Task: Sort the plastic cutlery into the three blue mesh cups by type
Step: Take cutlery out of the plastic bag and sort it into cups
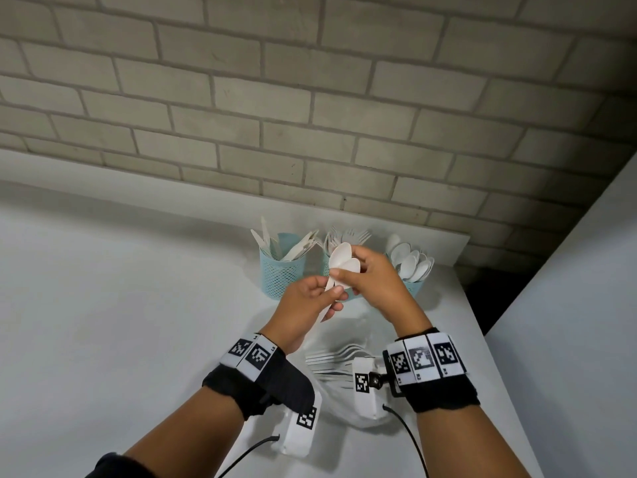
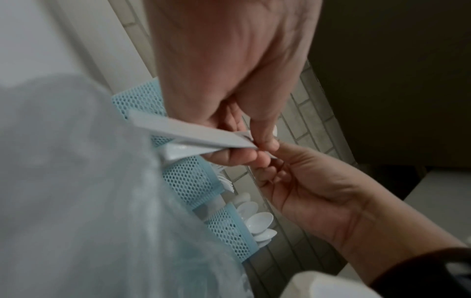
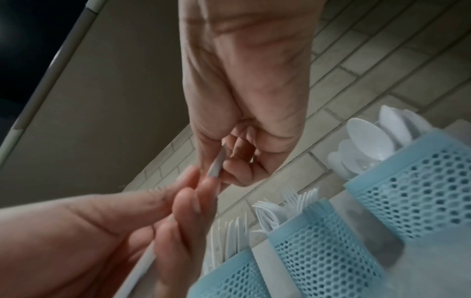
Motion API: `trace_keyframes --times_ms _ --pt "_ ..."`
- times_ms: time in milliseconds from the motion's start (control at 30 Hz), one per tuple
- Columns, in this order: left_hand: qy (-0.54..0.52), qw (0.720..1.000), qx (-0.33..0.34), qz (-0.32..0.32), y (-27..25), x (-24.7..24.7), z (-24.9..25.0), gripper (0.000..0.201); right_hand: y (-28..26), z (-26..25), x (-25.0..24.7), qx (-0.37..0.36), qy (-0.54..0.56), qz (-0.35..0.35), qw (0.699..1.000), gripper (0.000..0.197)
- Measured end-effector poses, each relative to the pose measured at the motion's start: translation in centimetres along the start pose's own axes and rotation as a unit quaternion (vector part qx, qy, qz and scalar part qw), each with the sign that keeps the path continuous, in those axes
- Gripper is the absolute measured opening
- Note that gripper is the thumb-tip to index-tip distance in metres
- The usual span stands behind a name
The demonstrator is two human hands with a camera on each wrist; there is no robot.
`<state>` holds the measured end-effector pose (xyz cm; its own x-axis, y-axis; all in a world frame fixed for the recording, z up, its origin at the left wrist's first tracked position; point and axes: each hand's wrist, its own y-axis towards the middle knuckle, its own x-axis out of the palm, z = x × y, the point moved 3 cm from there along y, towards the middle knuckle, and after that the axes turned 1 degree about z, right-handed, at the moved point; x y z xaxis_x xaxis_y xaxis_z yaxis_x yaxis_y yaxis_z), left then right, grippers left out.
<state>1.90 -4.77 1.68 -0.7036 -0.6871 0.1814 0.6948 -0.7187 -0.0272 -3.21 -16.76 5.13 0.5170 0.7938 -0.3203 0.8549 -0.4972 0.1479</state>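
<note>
Three blue mesh cups stand in a row by the brick wall: the left cup holds knives, the middle cup holds forks and is mostly hidden behind my hands, and the right cup holds spoons. In front of the middle cup both hands hold two white plastic spoons. My left hand grips their handles from below. My right hand pinches one spoon at its bowl end. The two bowls are fanned apart.
Several white forks lie in a clear plastic bag on the white table under my wrists. The table's right edge drops off beside a white panel. A brick wall rises right behind the cups.
</note>
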Motion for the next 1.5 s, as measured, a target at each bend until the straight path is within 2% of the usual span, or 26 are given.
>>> trace_keyframes --times_ms 100,167,233,333,433,500,567,633,700,733,833,933,1067,1167,1300,1433,1500 --pt "0.011 1.000 -0.020 -0.011 -0.1 0.2 -0.2 0.019 -0.3 0.4 -0.8 -0.001 0.006 0.032 0.999 0.037" --pt "0.032 0.999 -0.031 -0.021 -0.2 0.4 -0.5 0.019 -0.6 0.4 -1.0 -0.011 0.000 0.029 1.000 0.045" --pt "0.046 0.997 -0.041 -0.041 -0.3 0.7 -0.8 0.019 -0.5 0.6 -1.5 -0.018 -0.025 0.042 0.999 0.042" --pt "0.069 0.994 -0.060 -0.068 -0.3 0.9 -1.6 0.020 -0.1 0.7 -4.0 -0.008 -0.057 0.147 0.988 0.019" --pt "0.155 0.981 -0.087 -0.079 0.1 0.6 -2.4 0.017 -0.6 -0.4 -7.3 -0.030 -0.087 0.281 0.955 0.007" --pt "0.283 0.949 -0.087 -0.103 0.4 0.2 -3.1 0.016 -1.3 -1.4 -9.1 -0.059 -0.122 0.364 0.921 0.010" --pt "0.445 0.882 -0.051 -0.144 0.4 0.2 -3.5 0.017 -1.7 -1.9 -10.1 -0.082 -0.146 0.416 0.894 0.020" --pt "0.544 0.820 -0.033 -0.173 0.1 0.5 -3.9 0.023 -1.6 -1.7 -10.4 -0.093 -0.182 0.437 0.876 0.024" --pt "0.596 0.781 -0.038 -0.185 0.0 0.7 -4.5 0.019 -1.2 -0.9 -10.1 -0.106 -0.225 0.437 0.865 0.028" --pt "0.612 0.768 -0.040 -0.185 -0.1 0.7 -4.7 0.025 -1.0 -0.5 -9.8 -0.112 -0.247 0.434 0.859 0.031" --pt "0.647 0.737 -0.032 -0.192 -0.1 0.7 -5.3 0.034 -0.6 0.4 -8.8 -0.145 -0.302 0.425 0.841 0.042" --pt "0.664 0.720 -0.034 -0.200 -0.1 0.7 -5.5 0.033 0.0 1.4 -8.0 -0.166 -0.345 0.399 0.833 0.036" --pt "0.651 0.730 -0.038 -0.204 0.2 0.4 -6.0 0.040 0.4 3.3 -7.4 -0.148 -0.422 0.367 0.816 0.025" --pt "0.633 0.747 -0.050 -0.198 0.3 0.3 -6.3 0.044 0.7 4.4 -7.1 -0.112 -0.457 0.333 0.818 0.030" --pt "0.643 0.736 -0.054 -0.207 0.4 0.5 -6.3 0.052 0.6 5.2 -6.7 -0.054 -0.486 0.302 0.818 0.018" --pt "0.653 0.723 -0.061 -0.218 0.1 0.6 -6.4 0.061 0.2 4.3 -6.8 0.040 -0.499 0.247 0.830 0.035" --pt "0.649 0.727 -0.056 -0.219 -0.1 0.8 -6.4 0.060 -0.3 3.2 -6.6 0.057 -0.494 0.240 0.834 0.044"
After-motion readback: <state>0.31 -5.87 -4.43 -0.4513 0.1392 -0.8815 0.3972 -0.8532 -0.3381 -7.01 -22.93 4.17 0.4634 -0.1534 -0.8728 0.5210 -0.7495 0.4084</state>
